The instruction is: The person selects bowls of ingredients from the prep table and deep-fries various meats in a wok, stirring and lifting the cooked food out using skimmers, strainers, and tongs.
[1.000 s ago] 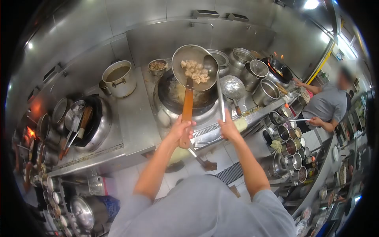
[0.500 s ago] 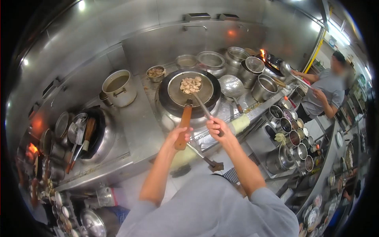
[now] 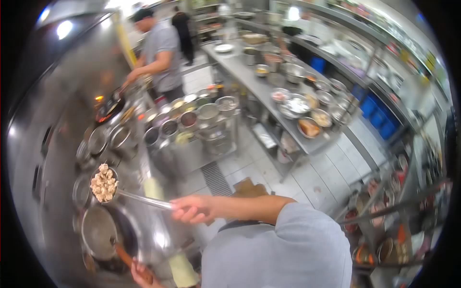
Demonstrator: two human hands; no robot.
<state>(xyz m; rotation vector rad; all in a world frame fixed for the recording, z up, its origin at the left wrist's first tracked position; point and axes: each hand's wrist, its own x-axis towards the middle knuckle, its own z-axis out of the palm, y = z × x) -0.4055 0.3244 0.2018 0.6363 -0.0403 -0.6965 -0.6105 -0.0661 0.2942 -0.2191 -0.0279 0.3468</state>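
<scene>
My right hand (image 3: pixel 192 209) is closed around the metal handle of a ladle (image 3: pixel 141 198). Its bowl is heaped with pale, lumpy cooked pieces (image 3: pixel 104 185) that look like meat. The ladle is held out to the left, just beyond the rim of a round grey wok (image 3: pixel 98 235). At the bottom edge, my left hand (image 3: pixel 144 276), partly cut off, grips the wok's wooden handle (image 3: pixel 124 255). A dark ring surrounds part of the wok on the stove. Motion blurs the wok's inside, so its contents are unclear.
Metal pots (image 3: pixel 120 137) stand beyond the ladle. Several seasoning tubs (image 3: pixel 188 119) line a stand to the right. A co-worker (image 3: pixel 161 55) handles a wok (image 3: pixel 110 108) near a flame. Farther right, a steel table (image 3: pixel 269 103) carries bowls of food.
The view has swung far to the right. My right hand has moved the filled ladle from over the wok out past its rim. My left hand keeps its hold on the wooden handle.
</scene>
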